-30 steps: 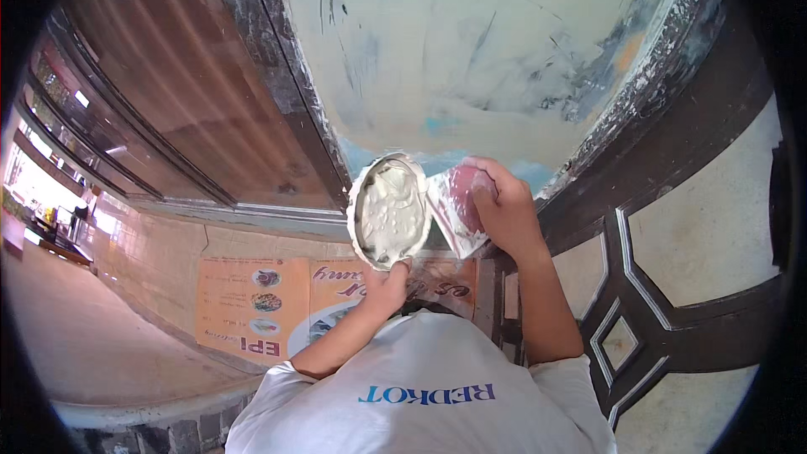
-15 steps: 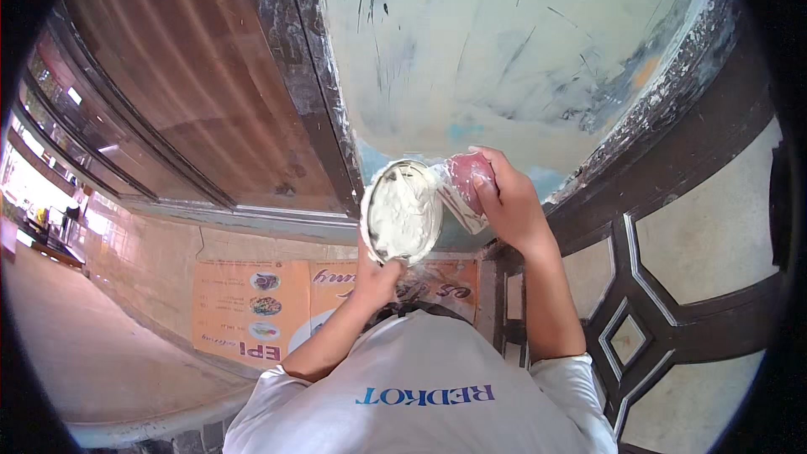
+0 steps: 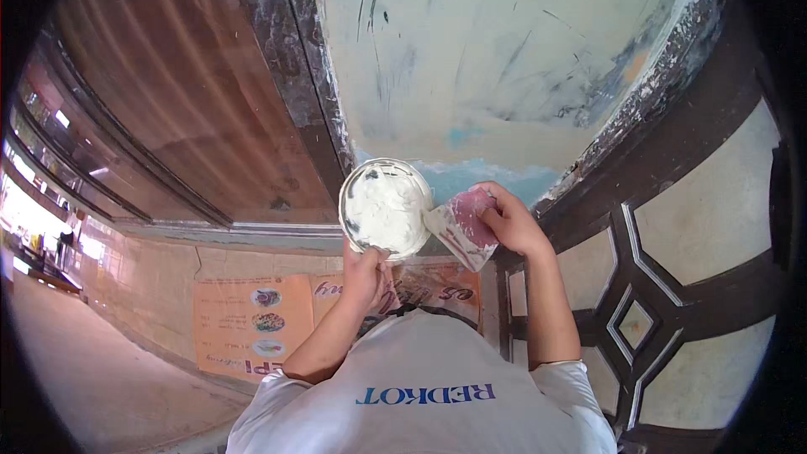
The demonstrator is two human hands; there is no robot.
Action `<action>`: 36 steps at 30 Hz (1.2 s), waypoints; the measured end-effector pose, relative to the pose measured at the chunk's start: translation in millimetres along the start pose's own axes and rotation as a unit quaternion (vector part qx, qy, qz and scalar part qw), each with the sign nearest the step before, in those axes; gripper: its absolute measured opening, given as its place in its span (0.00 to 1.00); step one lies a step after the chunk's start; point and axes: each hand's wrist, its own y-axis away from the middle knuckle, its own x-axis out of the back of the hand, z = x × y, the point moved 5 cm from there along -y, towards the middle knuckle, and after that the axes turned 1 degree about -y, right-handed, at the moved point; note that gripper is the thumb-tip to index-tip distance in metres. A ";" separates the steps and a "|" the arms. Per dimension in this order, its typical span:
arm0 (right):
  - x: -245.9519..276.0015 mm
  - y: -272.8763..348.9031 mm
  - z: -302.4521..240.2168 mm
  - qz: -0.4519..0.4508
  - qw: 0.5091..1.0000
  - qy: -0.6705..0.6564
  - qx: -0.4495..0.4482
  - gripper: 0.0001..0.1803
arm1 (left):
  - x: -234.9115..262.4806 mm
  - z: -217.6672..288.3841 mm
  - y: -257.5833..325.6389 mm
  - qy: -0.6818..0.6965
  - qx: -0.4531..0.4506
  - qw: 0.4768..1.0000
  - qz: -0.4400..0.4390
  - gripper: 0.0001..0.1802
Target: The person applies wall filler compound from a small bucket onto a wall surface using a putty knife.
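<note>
My left hand (image 3: 364,273) grips the near rim of a round, shallow container (image 3: 343,210), perhaps a lid. White paste that looks like putty (image 3: 388,210) covers most of its inside, with dark bare patches at the left. In my right hand (image 3: 514,223) is a flat reddish-pink putty spreader (image 3: 472,217), smeared with white. Its left corner carries a dab of paste and meets or nearly meets the container's right rim. Ahead of both hands stands a patchy pale green wall (image 3: 454,67) with dark scratches and a bluish lower strip.
A dark wooden frame (image 3: 290,76) with brown glazed panels borders the wall at the left. To the right is a dark door (image 3: 723,311) with pale panels. An orange printed banner (image 3: 252,319) lies on the tiled floor (image 3: 160,277) below my hands.
The container has turned to face up more and shifted slightly left. My right hand has come down and nearer to me, tilting the spreader so that its flat face shows.
</note>
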 end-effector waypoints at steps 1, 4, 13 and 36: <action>-0.2 1.7 3.3 -0.007 1.000 0.026 -0.009 0.16 | -4.0 3.4 -2.9 0.027 -0.022 0.999 -0.007 0.37; 0.9 0.9 26.3 -0.013 1.000 0.002 -0.016 0.16 | -14.2 12.7 -5.6 0.070 -0.043 0.996 -0.041 0.39; -1.6 9.0 80.0 0.051 0.946 -0.313 -0.067 0.12 | -8.6 10.9 -28.9 0.115 0.012 0.982 -0.153 0.37; 168.3 8.5 -32.4 0.494 0.734 0.377 0.273 0.22 | 21.1 -28.8 -43.3 0.083 0.061 0.990 -0.097 0.34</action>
